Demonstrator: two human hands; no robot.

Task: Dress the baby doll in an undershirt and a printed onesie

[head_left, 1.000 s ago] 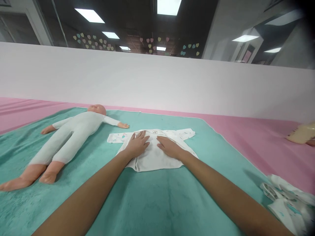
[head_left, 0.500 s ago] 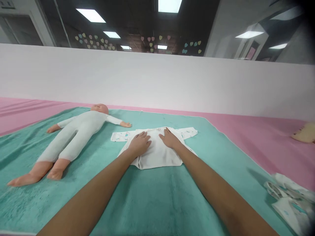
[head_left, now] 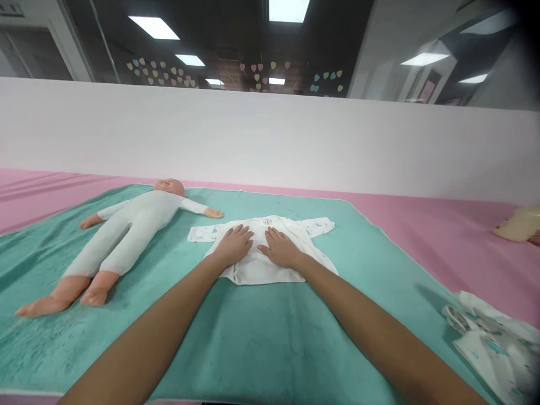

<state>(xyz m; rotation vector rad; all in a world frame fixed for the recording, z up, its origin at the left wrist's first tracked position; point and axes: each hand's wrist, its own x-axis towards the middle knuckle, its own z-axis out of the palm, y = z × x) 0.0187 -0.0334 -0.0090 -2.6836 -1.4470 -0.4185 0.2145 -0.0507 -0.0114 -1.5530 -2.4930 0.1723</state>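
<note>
My left hand [head_left: 235,246] and right hand [head_left: 279,248] lay flat, fingers slightly spread and grasping nothing, on a small white shirt [head_left: 264,271] at the center of a teal blanket [head_left: 253,343], its sleeves stretched left and right. A white-suited doll [head_left: 145,216] lay on its back to the left; rumpled printed clothing [head_left: 500,346] sat at the near right.

Light panels [head_left: 289,10] glare white overhead, shadows fall soft, the upper right corner dark
</note>
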